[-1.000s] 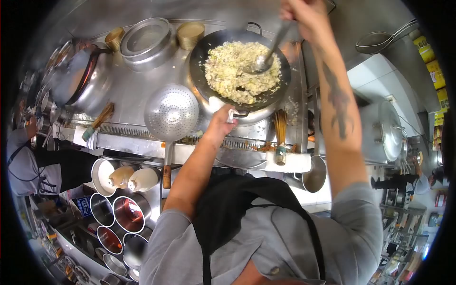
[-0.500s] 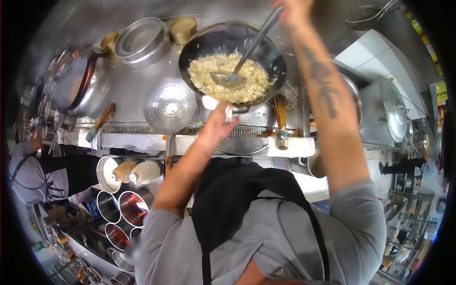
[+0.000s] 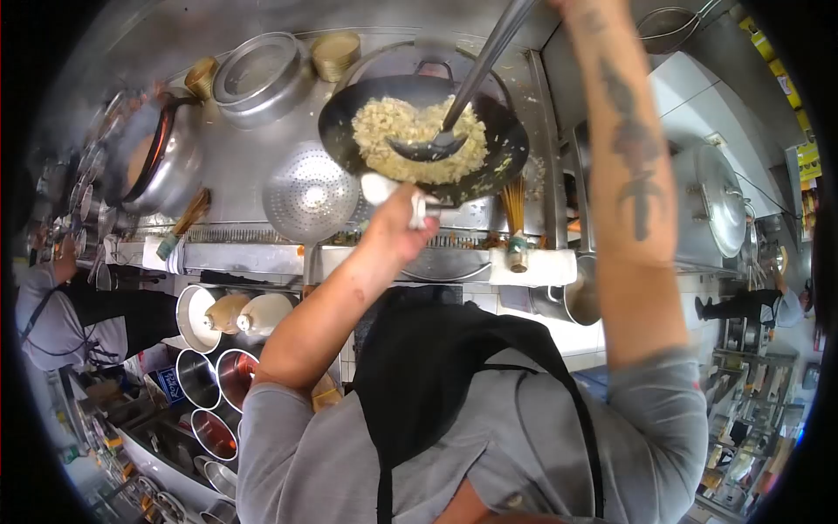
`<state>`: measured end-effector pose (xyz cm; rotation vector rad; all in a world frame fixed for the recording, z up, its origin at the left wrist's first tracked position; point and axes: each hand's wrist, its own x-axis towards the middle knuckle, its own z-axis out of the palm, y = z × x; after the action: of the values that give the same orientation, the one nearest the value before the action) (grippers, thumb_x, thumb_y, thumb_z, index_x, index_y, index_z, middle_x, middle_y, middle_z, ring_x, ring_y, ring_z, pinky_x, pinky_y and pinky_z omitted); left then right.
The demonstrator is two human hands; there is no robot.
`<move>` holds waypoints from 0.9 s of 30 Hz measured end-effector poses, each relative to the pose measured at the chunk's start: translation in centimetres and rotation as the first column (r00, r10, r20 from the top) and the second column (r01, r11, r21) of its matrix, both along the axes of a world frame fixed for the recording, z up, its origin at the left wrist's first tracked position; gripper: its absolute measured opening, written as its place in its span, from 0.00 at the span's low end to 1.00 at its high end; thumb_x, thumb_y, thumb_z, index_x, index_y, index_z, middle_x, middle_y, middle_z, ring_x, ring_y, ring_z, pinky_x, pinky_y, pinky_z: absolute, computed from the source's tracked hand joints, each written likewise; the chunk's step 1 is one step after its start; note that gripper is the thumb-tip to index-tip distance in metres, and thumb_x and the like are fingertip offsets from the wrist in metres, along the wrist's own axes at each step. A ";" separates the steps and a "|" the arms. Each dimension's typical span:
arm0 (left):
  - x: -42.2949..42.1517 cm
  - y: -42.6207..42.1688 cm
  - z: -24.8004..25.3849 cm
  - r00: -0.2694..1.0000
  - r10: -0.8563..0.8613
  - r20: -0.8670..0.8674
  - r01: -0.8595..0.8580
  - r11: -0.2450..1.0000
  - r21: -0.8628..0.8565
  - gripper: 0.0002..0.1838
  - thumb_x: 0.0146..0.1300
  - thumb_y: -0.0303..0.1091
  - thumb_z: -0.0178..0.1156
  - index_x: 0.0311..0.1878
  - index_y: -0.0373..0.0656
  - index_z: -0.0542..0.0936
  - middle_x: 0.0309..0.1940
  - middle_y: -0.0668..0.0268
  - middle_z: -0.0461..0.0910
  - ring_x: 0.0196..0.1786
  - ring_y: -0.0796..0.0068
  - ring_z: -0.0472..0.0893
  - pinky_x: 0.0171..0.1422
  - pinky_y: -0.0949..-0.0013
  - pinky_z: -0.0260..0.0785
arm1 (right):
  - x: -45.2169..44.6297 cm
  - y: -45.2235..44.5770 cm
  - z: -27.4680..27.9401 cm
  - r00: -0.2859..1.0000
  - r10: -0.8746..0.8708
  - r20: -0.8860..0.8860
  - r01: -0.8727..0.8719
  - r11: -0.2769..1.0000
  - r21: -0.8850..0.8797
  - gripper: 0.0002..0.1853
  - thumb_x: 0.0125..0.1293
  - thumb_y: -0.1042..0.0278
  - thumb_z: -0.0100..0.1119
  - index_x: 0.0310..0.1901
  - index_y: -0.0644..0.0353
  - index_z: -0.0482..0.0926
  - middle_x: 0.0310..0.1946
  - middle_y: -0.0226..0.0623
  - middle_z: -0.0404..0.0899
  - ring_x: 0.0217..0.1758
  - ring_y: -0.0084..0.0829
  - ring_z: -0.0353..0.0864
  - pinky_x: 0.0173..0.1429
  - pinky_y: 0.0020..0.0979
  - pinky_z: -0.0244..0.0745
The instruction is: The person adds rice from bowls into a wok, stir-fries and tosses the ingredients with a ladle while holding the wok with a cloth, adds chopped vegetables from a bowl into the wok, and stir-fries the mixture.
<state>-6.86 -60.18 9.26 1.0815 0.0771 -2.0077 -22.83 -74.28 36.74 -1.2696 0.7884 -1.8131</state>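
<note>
My left hand [image 3: 403, 218] is closed on the near handle of a black wok [image 3: 340, 131], with a white cloth [image 3: 417, 212] between hand and handle. The wok is tilted and lifted off the round burner opening behind it. Fried rice [image 3: 384, 131] with yellowish bits lies inside. A metal ladle [image 3: 428, 148] has its bowl in the rice, and its long handle runs up to the top edge. My right hand [image 3: 567, 5] is at the top edge beside the ladle's handle, mostly cut off by the frame, its fingers hidden.
A perforated skimmer [image 3: 312, 194] lies left of the wok. Bamboo brushes [image 3: 515, 214] stand at the stove's front edge. Behind are a lidded metal pot [image 3: 256, 74] and stacked bowls [image 3: 336, 54]. Sauce pots [image 3: 197, 378] stand lower left. Other people [image 3: 105, 319] are at both sides.
The wok has lifted and tilted, uncovering more of the burner behind it, and the rice has gathered toward its middle. My right forearm first swung left, then back right. The ladle is now down in the rice.
</note>
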 end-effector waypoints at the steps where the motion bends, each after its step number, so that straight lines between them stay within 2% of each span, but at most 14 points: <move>1: 0.2 -1.3 -1.2 0.999 0.013 -0.043 -0.014 1.000 -0.021 0.05 0.64 0.34 0.50 0.40 0.46 0.72 0.31 0.67 0.74 0.30 0.72 0.74 0.21 0.73 0.61 | 0.5 0.6 -3.5 0.984 -0.127 -0.127 0.122 0.991 -0.047 0.07 0.62 0.71 0.54 0.26 0.58 0.70 0.14 0.27 0.66 0.11 0.22 0.64 0.14 0.26 0.61; 3: -0.2 0.4 -7.8 0.998 0.018 0.068 -0.004 0.978 -0.208 0.06 0.63 0.36 0.52 0.41 0.48 0.72 0.31 0.67 0.74 0.29 0.73 0.74 0.21 0.71 0.61 | 0.8 -1.9 -10.5 0.980 -0.178 -0.084 0.181 0.983 0.019 0.07 0.64 0.71 0.51 0.28 0.60 0.70 0.14 0.27 0.67 0.11 0.23 0.65 0.14 0.25 0.61; 5: -0.2 4.2 -13.1 0.991 -0.060 0.119 0.074 0.989 -0.125 0.06 0.63 0.36 0.51 0.42 0.50 0.72 0.31 0.67 0.74 0.31 0.74 0.74 0.24 0.71 0.63 | 0.2 -0.5 -7.9 0.973 -0.207 -0.099 0.207 0.978 -0.014 0.06 0.65 0.71 0.50 0.29 0.60 0.71 0.14 0.28 0.67 0.11 0.22 0.64 0.13 0.25 0.61; 8: 0.2 6.8 -10.5 0.990 -0.118 0.082 0.133 0.971 -0.201 0.08 0.62 0.35 0.51 0.45 0.52 0.71 0.29 0.68 0.74 0.30 0.77 0.74 0.27 0.74 0.63 | 0.9 5.7 2.2 0.971 -0.231 0.057 0.234 0.972 -0.037 0.05 0.64 0.68 0.56 0.32 0.57 0.72 0.16 0.25 0.67 0.11 0.16 0.62 0.13 0.18 0.59; 11: -0.1 -1.6 -10.0 0.996 0.008 0.087 0.006 0.987 -0.160 0.04 0.64 0.35 0.50 0.35 0.47 0.72 0.25 0.66 0.74 0.26 0.74 0.73 0.24 0.73 0.65 | -0.8 8.3 7.1 0.998 -0.061 -0.001 0.055 0.907 -0.418 0.08 0.63 0.63 0.58 0.29 0.52 0.71 0.16 0.20 0.65 0.13 0.14 0.61 0.15 0.17 0.57; 14: -0.3 -7.8 -11.9 0.998 -0.042 0.046 0.049 0.987 -0.152 0.03 0.61 0.31 0.51 0.35 0.43 0.71 0.24 0.64 0.72 0.24 0.73 0.72 0.20 0.73 0.62 | -3.4 7.3 8.1 0.995 0.036 -0.089 -0.079 0.837 -0.541 0.10 0.63 0.59 0.57 0.27 0.49 0.71 0.16 0.19 0.65 0.13 0.15 0.62 0.16 0.19 0.56; 18: -0.8 -9.5 -15.2 0.996 -0.073 0.045 0.080 0.981 -0.176 0.07 0.59 0.32 0.54 0.38 0.41 0.71 0.31 0.60 0.74 0.28 0.70 0.71 0.19 0.73 0.59 | -2.0 4.4 -0.7 0.885 -0.331 -0.326 0.232 0.923 -0.306 0.13 0.63 0.60 0.58 0.26 0.58 0.74 0.15 0.30 0.71 0.15 0.20 0.64 0.22 0.25 0.63; 19: -0.9 -9.7 -15.0 0.997 -0.063 0.051 0.071 0.984 -0.164 0.07 0.59 0.32 0.54 0.38 0.41 0.71 0.31 0.60 0.73 0.28 0.70 0.71 0.19 0.73 0.59 | -1.2 1.8 -5.2 0.831 -0.345 -0.437 0.276 0.937 -0.214 0.13 0.63 0.60 0.59 0.26 0.60 0.75 0.15 0.32 0.73 0.15 0.21 0.65 0.24 0.27 0.65; 20: -1.1 -9.5 -14.4 0.997 -0.047 0.054 0.055 0.987 -0.149 0.07 0.59 0.32 0.54 0.37 0.41 0.71 0.31 0.60 0.73 0.28 0.70 0.71 0.19 0.73 0.58 | -0.4 -2.6 -11.5 0.888 -0.193 -0.417 0.108 0.970 -0.219 0.10 0.60 0.67 0.60 0.27 0.62 0.72 0.15 0.31 0.71 0.15 0.23 0.67 0.22 0.28 0.65; 21: -1.2 -9.4 -13.9 0.998 -0.027 0.059 0.035 0.991 -0.132 0.06 0.60 0.32 0.54 0.37 0.41 0.71 0.31 0.60 0.73 0.28 0.70 0.70 0.19 0.73 0.58 | 0.1 -6.8 -16.0 0.944 -0.139 -0.298 0.124 0.990 -0.069 0.07 0.58 0.74 0.60 0.29 0.63 0.71 0.16 0.32 0.70 0.15 0.24 0.69 0.20 0.28 0.66; 23: -0.9 -9.2 -13.3 0.997 -0.014 0.074 0.025 0.988 -0.150 0.06 0.59 0.32 0.54 0.37 0.40 0.71 0.31 0.60 0.73 0.28 0.70 0.71 0.19 0.72 0.59 | 0.5 -8.8 -12.6 0.964 -0.129 -0.233 0.136 0.991 0.015 0.08 0.58 0.76 0.59 0.30 0.62 0.68 0.15 0.32 0.69 0.13 0.25 0.69 0.19 0.28 0.66; 25: -1.1 -9.4 -13.3 0.998 -0.010 0.060 0.019 0.988 -0.156 0.06 0.59 0.32 0.54 0.37 0.40 0.72 0.31 0.60 0.73 0.28 0.70 0.71 0.19 0.72 0.59 | 0.9 -7.9 -8.1 0.975 -0.210 -0.068 0.196 0.966 -0.166 0.08 0.58 0.77 0.59 0.29 0.62 0.67 0.15 0.31 0.67 0.14 0.25 0.68 0.20 0.29 0.67; 26: -1.2 -9.1 -13.7 0.999 -0.009 0.042 0.015 0.989 -0.144 0.07 0.59 0.32 0.54 0.37 0.40 0.72 0.31 0.60 0.73 0.28 0.69 0.71 0.19 0.72 0.60 | 0.8 -6.6 -5.8 0.948 0.268 0.171 -0.244 0.959 -0.146 0.10 0.62 0.69 0.58 0.26 0.57 0.68 0.14 0.26 0.67 0.13 0.22 0.64 0.18 0.26 0.63; 27: -1.1 -9.0 -14.0 1.000 -0.010 0.026 0.014 0.991 -0.134 0.07 0.59 0.32 0.54 0.37 0.40 0.72 0.31 0.60 0.73 0.28 0.69 0.71 0.19 0.72 0.60 | 1.6 -5.1 -5.4 0.994 0.104 0.022 -0.097 0.974 -0.203 0.12 0.64 0.66 0.57 0.24 0.54 0.68 0.14 0.24 0.67 0.12 0.20 0.63 0.17 0.24 0.60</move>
<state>-7.92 -69.20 -4.69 1.0238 -0.0771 -1.9793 -21.20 -79.35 31.31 -1.3789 0.5224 -1.8623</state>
